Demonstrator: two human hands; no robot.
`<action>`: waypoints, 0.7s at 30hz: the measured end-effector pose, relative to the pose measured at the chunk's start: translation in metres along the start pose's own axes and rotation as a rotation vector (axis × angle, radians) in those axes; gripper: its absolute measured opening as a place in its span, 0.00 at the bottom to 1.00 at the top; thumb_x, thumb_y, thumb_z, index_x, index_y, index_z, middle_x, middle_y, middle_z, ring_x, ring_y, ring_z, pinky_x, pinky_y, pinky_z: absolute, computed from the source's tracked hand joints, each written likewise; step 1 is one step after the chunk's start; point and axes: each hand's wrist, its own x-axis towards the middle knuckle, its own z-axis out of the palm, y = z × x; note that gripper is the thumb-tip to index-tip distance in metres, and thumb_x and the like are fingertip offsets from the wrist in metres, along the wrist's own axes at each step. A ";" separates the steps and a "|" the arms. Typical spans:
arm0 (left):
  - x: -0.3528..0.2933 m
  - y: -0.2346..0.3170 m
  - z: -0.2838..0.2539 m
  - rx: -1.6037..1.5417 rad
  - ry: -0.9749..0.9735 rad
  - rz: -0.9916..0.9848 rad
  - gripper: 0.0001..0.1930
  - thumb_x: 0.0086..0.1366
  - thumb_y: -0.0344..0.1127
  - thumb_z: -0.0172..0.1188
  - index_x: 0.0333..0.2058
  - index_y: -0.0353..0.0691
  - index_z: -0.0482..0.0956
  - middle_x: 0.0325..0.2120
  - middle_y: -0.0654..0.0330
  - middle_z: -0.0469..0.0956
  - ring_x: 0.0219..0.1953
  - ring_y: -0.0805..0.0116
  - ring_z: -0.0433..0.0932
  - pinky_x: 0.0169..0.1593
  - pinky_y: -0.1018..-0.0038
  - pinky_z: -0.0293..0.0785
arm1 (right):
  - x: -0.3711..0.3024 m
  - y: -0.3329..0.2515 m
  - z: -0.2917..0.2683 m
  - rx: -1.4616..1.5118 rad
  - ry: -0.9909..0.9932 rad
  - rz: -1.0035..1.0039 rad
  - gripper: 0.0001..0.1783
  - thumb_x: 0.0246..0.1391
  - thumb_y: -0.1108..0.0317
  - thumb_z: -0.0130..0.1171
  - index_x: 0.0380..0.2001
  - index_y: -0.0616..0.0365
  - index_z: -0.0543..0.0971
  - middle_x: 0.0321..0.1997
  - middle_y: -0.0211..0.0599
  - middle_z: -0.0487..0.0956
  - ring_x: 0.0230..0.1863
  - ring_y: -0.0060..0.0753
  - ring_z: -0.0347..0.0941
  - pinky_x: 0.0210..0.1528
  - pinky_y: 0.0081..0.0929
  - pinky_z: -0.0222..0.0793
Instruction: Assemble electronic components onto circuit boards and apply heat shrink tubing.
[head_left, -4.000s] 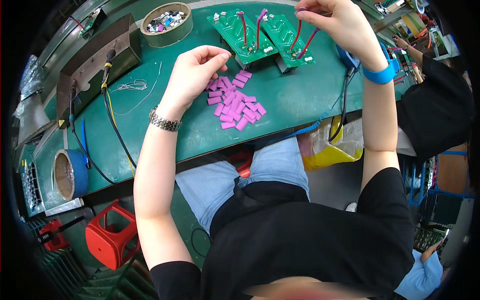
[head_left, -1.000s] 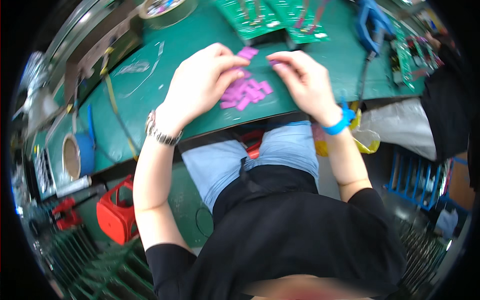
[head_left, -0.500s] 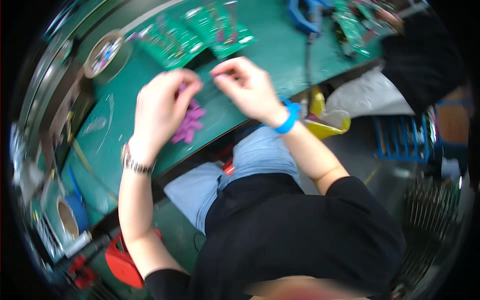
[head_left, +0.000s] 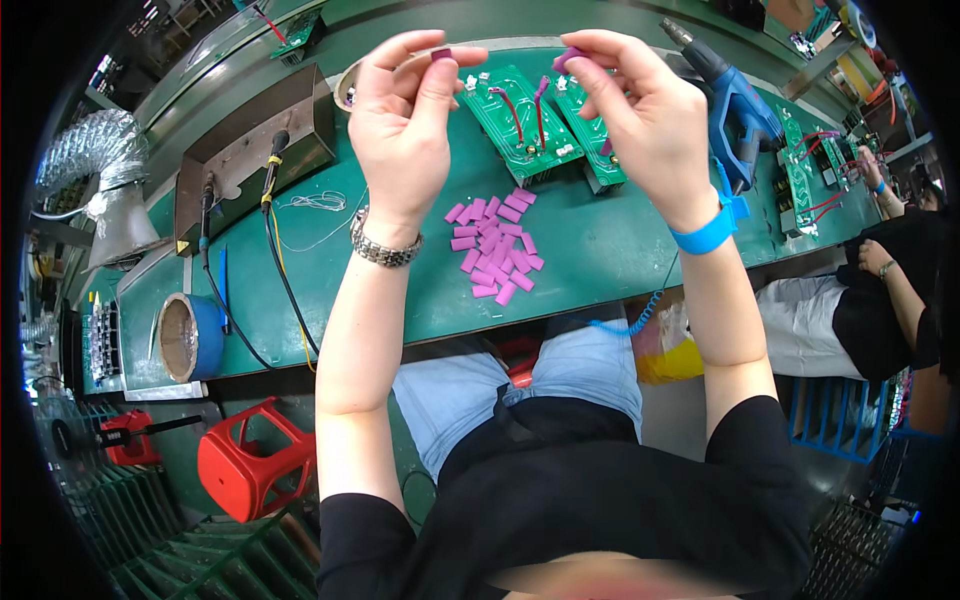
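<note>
My left hand [head_left: 400, 135] is raised over the bench, pinching a short purple sleeve [head_left: 441, 54] between thumb and fingers. My right hand [head_left: 650, 125] pinches another purple sleeve [head_left: 568, 58] at its fingertips. Between and beyond the hands lies a green circuit board [head_left: 548, 150] with red wires standing up; purple sleeves sit at the wire ends. A second circuit board [head_left: 604, 176] is partly hidden behind my right hand. Nearer to me, a loose pile of purple sleeves [head_left: 492, 245] is spread on the green bench top [head_left: 400, 300].
At right rests a blue heat gun [head_left: 742, 125]; beyond it are more circuit boards [head_left: 797, 175] and a co-worker's hand [head_left: 872, 168]. Left stand a metal box [head_left: 255, 150], soldering irons [head_left: 272, 170] and a tape roll [head_left: 180, 340]. A blue coiled cord [head_left: 640, 322] hangs near my right arm.
Both hands have moved farther out, up over the boards, and apart. The left hand has left the sleeve pile, which now shows fully. The view has turned and sharpened.
</note>
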 end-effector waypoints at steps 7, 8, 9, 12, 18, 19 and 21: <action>0.002 0.000 -0.008 -0.072 -0.121 -0.064 0.14 0.68 0.27 0.50 0.51 0.34 0.71 0.44 0.49 0.78 0.36 0.77 0.74 0.43 0.79 0.74 | 0.006 0.004 0.006 -0.121 -0.017 -0.019 0.11 0.53 0.64 0.61 0.40 0.53 0.80 0.27 0.34 0.81 0.19 0.25 0.76 0.23 0.20 0.70; 0.002 0.001 -0.008 -0.072 -0.120 -0.065 0.14 0.68 0.27 0.50 0.51 0.34 0.71 0.44 0.49 0.78 0.36 0.77 0.74 0.43 0.79 0.74 | 0.006 0.003 0.005 -0.121 -0.019 -0.019 0.11 0.53 0.64 0.61 0.40 0.53 0.80 0.27 0.34 0.81 0.19 0.25 0.76 0.23 0.20 0.70; 0.003 0.003 -0.008 -0.071 -0.130 -0.042 0.14 0.68 0.27 0.51 0.51 0.34 0.71 0.44 0.49 0.79 0.37 0.77 0.75 0.44 0.79 0.74 | 0.007 0.002 0.004 -0.161 -0.022 -0.034 0.11 0.54 0.65 0.61 0.41 0.54 0.81 0.26 0.31 0.81 0.19 0.19 0.75 0.20 0.17 0.67; 0.003 0.005 -0.008 -0.062 -0.151 -0.012 0.14 0.67 0.27 0.53 0.51 0.34 0.72 0.44 0.49 0.79 0.39 0.76 0.76 0.45 0.79 0.74 | 0.007 -0.008 0.004 -0.187 -0.023 -0.014 0.11 0.55 0.66 0.61 0.42 0.54 0.81 0.25 0.29 0.81 0.19 0.13 0.74 0.18 0.14 0.64; 0.002 0.002 -0.005 -0.063 -0.166 0.011 0.13 0.63 0.24 0.57 0.47 0.33 0.75 0.42 0.52 0.80 0.44 0.71 0.78 0.50 0.78 0.74 | 0.009 -0.010 0.005 -0.221 -0.034 0.032 0.12 0.56 0.64 0.60 0.41 0.56 0.81 0.27 0.30 0.82 0.20 0.14 0.75 0.17 0.14 0.65; 0.002 0.001 -0.004 -0.081 -0.154 0.005 0.12 0.63 0.23 0.56 0.46 0.33 0.76 0.41 0.54 0.80 0.45 0.70 0.78 0.50 0.77 0.75 | 0.009 -0.011 0.005 -0.233 -0.042 0.058 0.12 0.56 0.64 0.60 0.41 0.56 0.81 0.27 0.30 0.82 0.20 0.14 0.75 0.18 0.14 0.65; 0.002 0.000 -0.004 -0.033 -0.179 0.030 0.12 0.63 0.22 0.57 0.45 0.33 0.77 0.40 0.55 0.80 0.44 0.70 0.79 0.50 0.77 0.75 | 0.009 -0.009 0.003 -0.224 -0.049 0.050 0.12 0.56 0.64 0.59 0.41 0.57 0.81 0.28 0.30 0.82 0.21 0.14 0.75 0.18 0.13 0.65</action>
